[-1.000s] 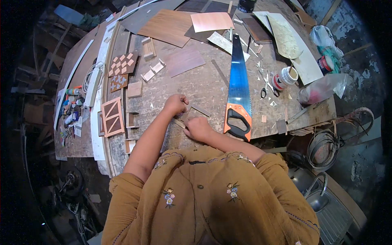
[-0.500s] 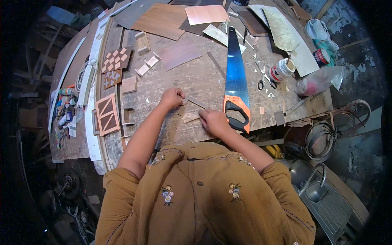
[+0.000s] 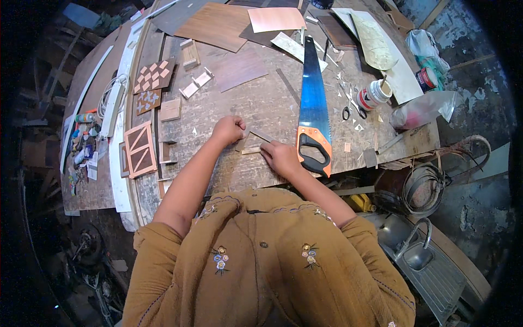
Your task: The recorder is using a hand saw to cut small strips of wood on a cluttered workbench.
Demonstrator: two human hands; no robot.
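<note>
Head view: left hand (image 3: 229, 129) closed in a fist around a thin tool, exact kind unclear, at one end of a small wooden strip (image 3: 251, 150); right hand (image 3: 280, 158) flat, fingers pressing the strip onto the bench (image 3: 261, 103), just left of the handsaw (image 3: 314, 114) handle. Judged step: marking or trimming the strip; next calls for a firm hold-down and a straight pull. Against half a second ago, both hands sit in much the same place, strip unmoved.

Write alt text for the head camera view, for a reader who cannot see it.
Seen from above, a person in a mustard shirt works at a cluttered wooden workbench, the left hand closed on a thin strip and the right hand pressing a small wood piece. A blue handsaw with an orange and black handle lies just right of the hands; patterned wood panels lie to the left.
</note>
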